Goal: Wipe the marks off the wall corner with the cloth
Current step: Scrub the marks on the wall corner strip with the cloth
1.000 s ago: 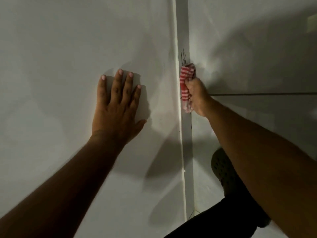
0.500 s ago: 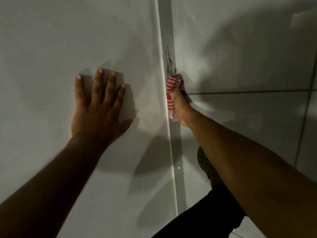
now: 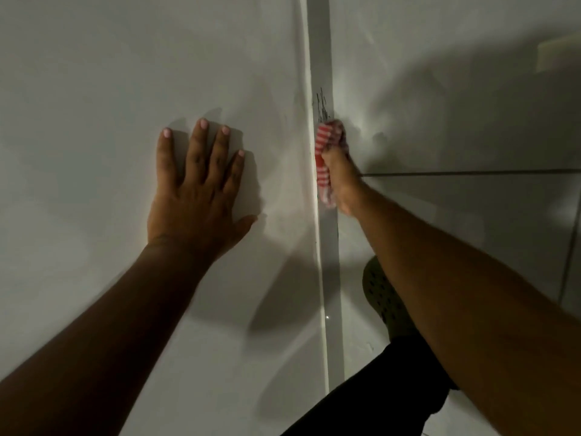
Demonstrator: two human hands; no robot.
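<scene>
Right hand [image 3: 341, 180] — gripping the cloth [image 3: 325, 152] — is sliding back up beneath the marks [image 3: 322, 105], still unwiped; left hand [image 3: 195, 193] is staying splayed.

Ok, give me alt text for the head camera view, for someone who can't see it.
A person's right hand presses a bunched red-and-white striped cloth against a wall corner, just below dark scribbled marks. The left hand rests flat, fingers spread, on the pale wall to the left. A dark perforated shoe shows below the right forearm.

left hand [image 3: 196, 190] flat left of corner, cloth [image 3: 325, 155] below marks [image 3: 322, 105]
</scene>
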